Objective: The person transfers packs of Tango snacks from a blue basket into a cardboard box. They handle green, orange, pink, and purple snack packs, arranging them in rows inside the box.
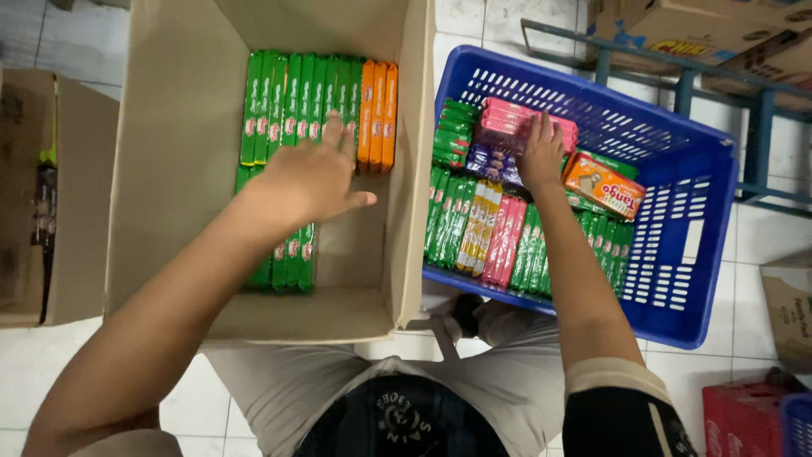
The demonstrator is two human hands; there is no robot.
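My left hand (309, 173) reaches into an open cardboard box (178, 161), palm down, fingertips touching a row of green snack packs (292, 106) standing on edge. Orange packs (377, 114) stand at the row's right end. A second row of green packs (288, 258) lies nearer to me. My right hand (540, 152) is in a blue plastic basket (677, 254), fingers curled on a stack of pink packs (507, 123). Around it lie green, pink and yellow packs (491, 233), a purple pack (489, 161) and an orange box (602, 184).
Another cardboard box (38, 195) stands at the far left. A blue metal rack (719, 85) with cartons is at the upper right. A red crate (740, 419) sits at the lower right. White floor tiles lie underneath.
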